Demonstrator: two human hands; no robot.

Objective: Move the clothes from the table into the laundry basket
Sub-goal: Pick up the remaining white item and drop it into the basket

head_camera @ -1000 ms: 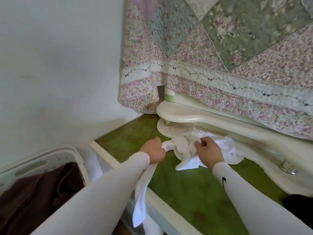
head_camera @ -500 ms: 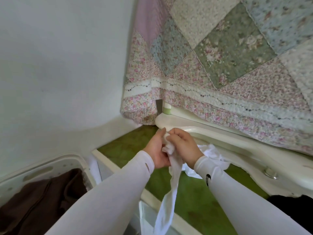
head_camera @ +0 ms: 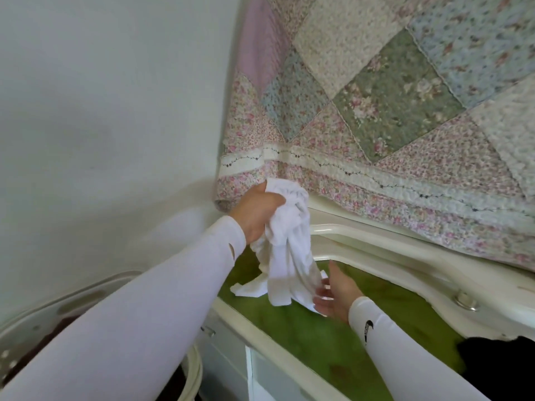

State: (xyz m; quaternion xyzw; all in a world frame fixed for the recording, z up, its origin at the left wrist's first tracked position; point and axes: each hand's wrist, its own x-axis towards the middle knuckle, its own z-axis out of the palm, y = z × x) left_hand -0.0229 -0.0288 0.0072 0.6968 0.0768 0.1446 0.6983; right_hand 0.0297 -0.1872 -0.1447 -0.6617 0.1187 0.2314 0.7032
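Observation:
My left hand (head_camera: 256,211) grips the bunched top of a white garment (head_camera: 286,250) and holds it above the green-topped table (head_camera: 327,334). The cloth hangs down, and its lower edge still touches the table. Below it, my right hand (head_camera: 335,293) has spread fingers that touch the hanging hem without a clear grip. The white laundry basket (head_camera: 86,287) stands at the lower left beside the table, partly hidden by my left sleeve, with a dark brown garment (head_camera: 34,351) inside. A black garment (head_camera: 498,369) lies on the table at the lower right.
A floral patchwork quilt (head_camera: 390,111) hangs over a cream frame (head_camera: 405,250) behind the table. A plain white wall is on the left. The table's cream front has a drawer handle (head_camera: 208,331).
Both hands were bunched on the white garment at the table. Now the left hand has lifted it higher and the right hand has let go and dropped to the hanging hem.

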